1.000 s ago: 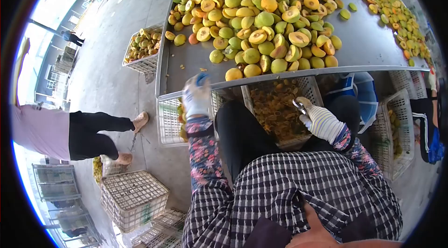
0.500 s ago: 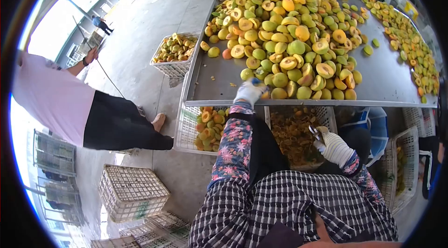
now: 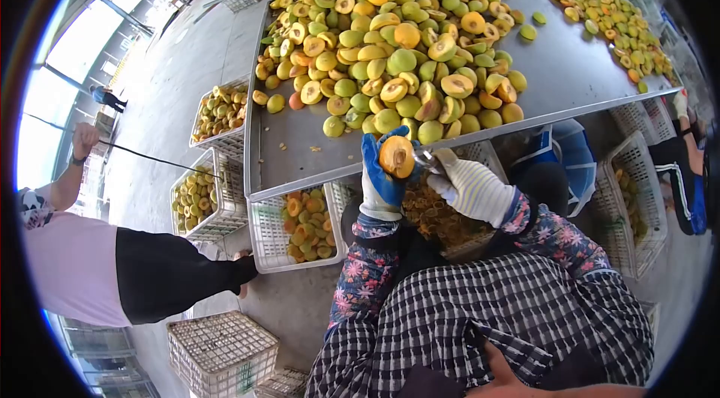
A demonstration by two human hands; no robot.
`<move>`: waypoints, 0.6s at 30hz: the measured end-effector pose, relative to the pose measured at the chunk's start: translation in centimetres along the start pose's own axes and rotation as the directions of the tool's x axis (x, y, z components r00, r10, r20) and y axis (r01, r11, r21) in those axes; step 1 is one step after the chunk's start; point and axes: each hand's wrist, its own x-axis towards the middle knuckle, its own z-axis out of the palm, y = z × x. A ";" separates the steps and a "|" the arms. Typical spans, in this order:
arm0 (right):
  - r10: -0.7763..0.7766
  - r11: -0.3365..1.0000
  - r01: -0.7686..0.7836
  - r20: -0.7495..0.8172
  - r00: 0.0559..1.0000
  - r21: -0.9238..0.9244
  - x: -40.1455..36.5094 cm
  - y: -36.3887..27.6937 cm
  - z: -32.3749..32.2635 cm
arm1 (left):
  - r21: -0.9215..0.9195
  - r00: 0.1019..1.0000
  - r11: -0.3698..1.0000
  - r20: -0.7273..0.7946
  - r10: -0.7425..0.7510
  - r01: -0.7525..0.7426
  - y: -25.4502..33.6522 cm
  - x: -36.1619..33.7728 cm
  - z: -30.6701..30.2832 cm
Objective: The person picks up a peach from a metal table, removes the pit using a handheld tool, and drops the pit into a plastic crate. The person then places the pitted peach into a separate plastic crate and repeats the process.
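Back from the worktop (image 3: pixel 577 68), the left hand (image 3: pixel 381 182) is clasping 1 halved fruit (image 3: pixel 397 157) in curled fingers just below its front edge; the right hand (image 3: pixel 472 190) is pinching a metal tool (image 3: pixel 429 160) beside it.

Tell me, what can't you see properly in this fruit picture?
Head view only:
Metal tool in the right hand: partly hidden by the glove, too small to identify.
Crate under the table: contents covered by both hands; the left hand holds a fruit half.
Person in pink: cut off by the lens edge.
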 end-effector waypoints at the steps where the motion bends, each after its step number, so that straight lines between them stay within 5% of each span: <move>1: 0.004 1.000 -0.004 -0.014 1.000 -0.016 0.1 0.0 0.1 | -0.027 0.999 0.999 -0.023 0.022 -0.023 -0.7 0.2 0.5; 8: -0.050 0.990 0.047 -0.025 0.998 -0.137 -0.2 -0.9 1.3 | 0.208 0.986 0.967 -0.050 0.161 -0.147 -2.1 -0.4 1.0; 10: 0.086 0.990 -0.081 0.038 0.996 -0.111 -0.3 -1.5 0.9 | 0.357 0.950 0.894 -0.051 0.307 -0.270 -3.3 -0.3 0.5; 11: 0.140 0.987 -0.132 0.083 0.987 -0.093 -0.2 -1.5 1.2 | 0.522 0.904 0.779 -0.035 0.426 -0.347 -3.8 -0.2 0.4; 12: 0.040 0.998 -0.042 0.043 0.998 0.037 -0.3 -1.1 1.5 | 0.371 0.923 0.861 -0.022 0.383 -0.348 -3.7 -0.7 1.2; 13: 0.022 0.989 -0.029 0.050 0.999 0.143 -0.4 -0.2 2.1 | 0.416 0.879 0.795 0.023 0.476 -0.442 -4.3 -0.5 0.8; 14: -0.016 0.988 0.011 0.032 0.999 0.153 -0.6 0.3 2.1 | 0.360 0.898 0.835 0.023 0.439 -0.417 -4.5 -0.1 0.3; 15: -0.050 0.986 0.047 0.012 0.999 0.159 -0.9 0.7 1.8 | 0.583 0.873 0.682 0.104 0.476 -0.441 -4.0 -0.4 0.4; 17: 0.047 0.977 -0.074 0.135 0.990 0.202 -0.8 1.6 0.9 | 0.486 0.953 0.821 0.118 0.278 -0.299 -3.1 -0.3 0.4; 18: 0.043 0.955 -0.080 0.132 0.990 0.286 -0.9 1.8 0.7 | 0.430 0.944 0.842 0.100 0.315 -0.327 -3.9 0.3 0.1</move>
